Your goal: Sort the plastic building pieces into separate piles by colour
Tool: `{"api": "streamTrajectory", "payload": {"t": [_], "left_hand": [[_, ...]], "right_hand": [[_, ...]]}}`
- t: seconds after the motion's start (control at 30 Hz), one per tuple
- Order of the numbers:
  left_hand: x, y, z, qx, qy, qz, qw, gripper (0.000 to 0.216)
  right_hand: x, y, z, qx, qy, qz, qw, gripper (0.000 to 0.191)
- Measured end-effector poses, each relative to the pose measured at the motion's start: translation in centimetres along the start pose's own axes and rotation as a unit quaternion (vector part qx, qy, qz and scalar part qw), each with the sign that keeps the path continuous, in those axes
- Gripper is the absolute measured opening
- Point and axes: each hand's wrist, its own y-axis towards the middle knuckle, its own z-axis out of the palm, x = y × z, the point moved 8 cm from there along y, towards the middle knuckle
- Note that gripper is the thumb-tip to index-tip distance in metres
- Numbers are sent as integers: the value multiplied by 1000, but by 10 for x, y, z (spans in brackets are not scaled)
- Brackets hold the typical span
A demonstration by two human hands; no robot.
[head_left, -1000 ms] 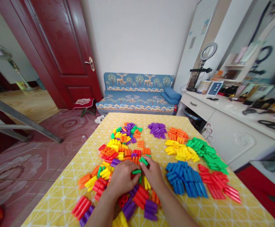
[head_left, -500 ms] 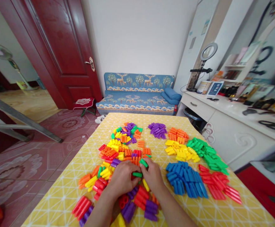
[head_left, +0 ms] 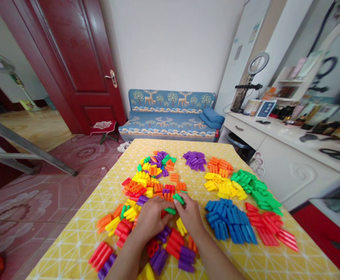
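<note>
My left hand (head_left: pixel 152 219) is closed over the mixed pile, its fingers bent round a green plastic tube block (head_left: pixel 170 210). Between the thumb and fingers of my right hand (head_left: pixel 191 217) is another green tube block (head_left: pixel 178 198), just above the pile. The two hands are close together. Under and around them lie red tube blocks (head_left: pixel 175 243), purple ones (head_left: pixel 159 261) and a yellow piece (head_left: pixel 181 226). My own wrists and fingers hide some of the blocks beneath.
Sorted heaps lie on the right of the yellow tablecloth (head_left: pixel 79 237): blue (head_left: pixel 229 219), red (head_left: pixel 270 225), green (head_left: pixel 256 190), yellow (head_left: pixel 224 186), orange (head_left: pixel 220 166) and purple (head_left: pixel 194 160). Mixed blocks (head_left: pixel 158 163) spread along the left. A patterned sofa (head_left: pixel 170 112) stands beyond the table.
My hands have shifted slightly at the same spot, and the left fingers have moved nearer the right hand's green block. More of the yellow piece beneath my right hand now shows.
</note>
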Motion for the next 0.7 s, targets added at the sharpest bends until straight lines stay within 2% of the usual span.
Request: {"api": "streamTrajectory", "payload": {"t": [0.23,0.43,0.57,0.7], "left_hand": [[16,-2,-7,-88,-41,-29,995,34],[33,-6,-15,-187,-109,-47,975,24],[33,-6,-17,-200,-121,-50,971,24],[28,-5,-16,-178,-118,-39,976,25]], "right_hand": [[0,0,2,11,11,-10,1000,18],[-3,-1,7,26,-37,-10,999,18],[8,-3,8,34,-73,-50,996,22],[15,-4,8,31,-39,-73,996,29]]}}
